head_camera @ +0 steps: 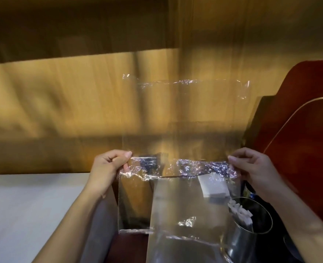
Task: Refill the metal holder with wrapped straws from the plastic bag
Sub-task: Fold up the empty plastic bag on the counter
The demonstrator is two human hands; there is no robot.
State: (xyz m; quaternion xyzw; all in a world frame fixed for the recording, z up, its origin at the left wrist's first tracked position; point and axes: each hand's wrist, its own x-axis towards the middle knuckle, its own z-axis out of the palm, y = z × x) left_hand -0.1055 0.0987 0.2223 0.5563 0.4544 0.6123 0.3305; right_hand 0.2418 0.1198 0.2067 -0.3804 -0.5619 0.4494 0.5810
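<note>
A clear plastic bag [183, 114] is stretched flat in the air in front of me, and it looks empty. My left hand [110, 166] pinches its crumpled fold at the left. At the right end of the same fold, my right hand [252, 166] pinches it too. The lower part of the bag hangs down toward me. Below my right hand stands the round metal holder [240, 242], with several white wrapped straws [239, 211] standing in it. A white paper label [213, 186] shows through the plastic.
A wooden wall panel [62, 101] fills the background. A white surface [24, 215] lies at the lower left. A dark red curved chair back [305, 120] rises at the right, close to my right hand.
</note>
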